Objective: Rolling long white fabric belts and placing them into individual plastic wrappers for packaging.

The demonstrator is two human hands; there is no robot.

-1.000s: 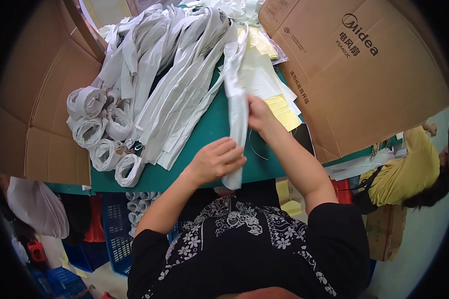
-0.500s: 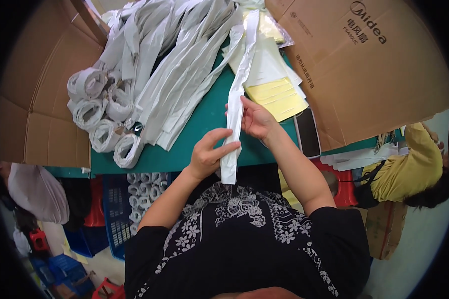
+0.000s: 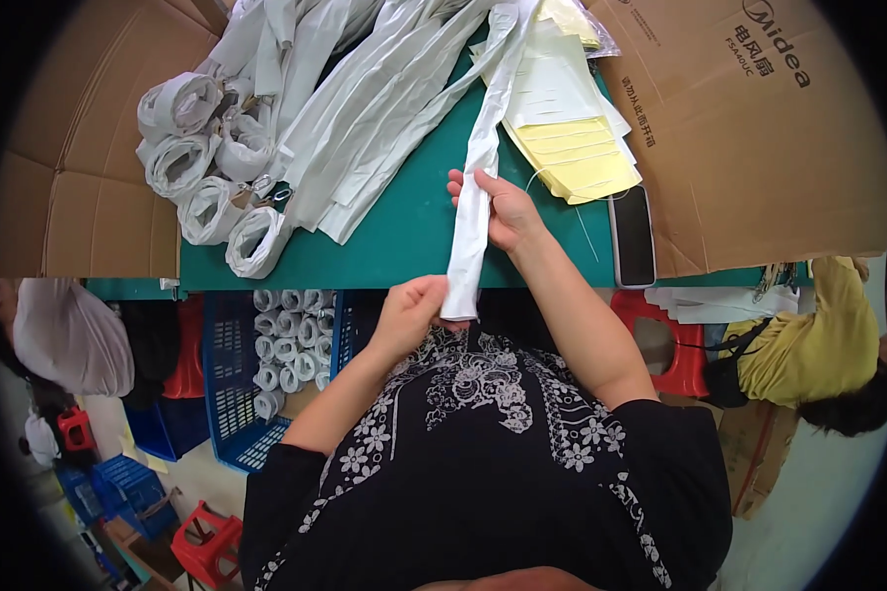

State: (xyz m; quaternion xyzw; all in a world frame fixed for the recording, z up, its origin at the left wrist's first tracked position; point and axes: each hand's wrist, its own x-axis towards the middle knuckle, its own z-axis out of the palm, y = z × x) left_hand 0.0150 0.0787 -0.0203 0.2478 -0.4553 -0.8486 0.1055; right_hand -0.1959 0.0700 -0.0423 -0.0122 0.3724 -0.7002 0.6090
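Observation:
A long, narrow strip of white wrapping [image 3: 469, 241] runs from the far side of the table down toward my body. Partway along it, my right hand [image 3: 508, 212] grips it with the thumb on top and the fingers underneath. My left hand [image 3: 411, 315] pinches the strip's near end at its left edge, just past the table edge. Many similar white strips [image 3: 384, 128] lie in a loose pile to the left of it. Several rolled-up white strips [image 3: 258, 241] are stacked at the left, some with small metal clasps [image 3: 281, 194] showing.
Yellow and white paper sheets [image 3: 577, 163] and a phone [image 3: 633, 236] lie right of my hands on the green table [image 3: 404, 241]. Cardboard [image 3: 749, 148] walls both sides. Below left, a blue crate [image 3: 235, 384] holds more rolls. Co-workers in yellow [image 3: 808, 345] and pale clothing [image 3: 74, 350] sit nearby.
My left hand has shifted from lying across the strip to its near end. My right hand still grips the strip. The whole view has tilted, so the table sits higher.

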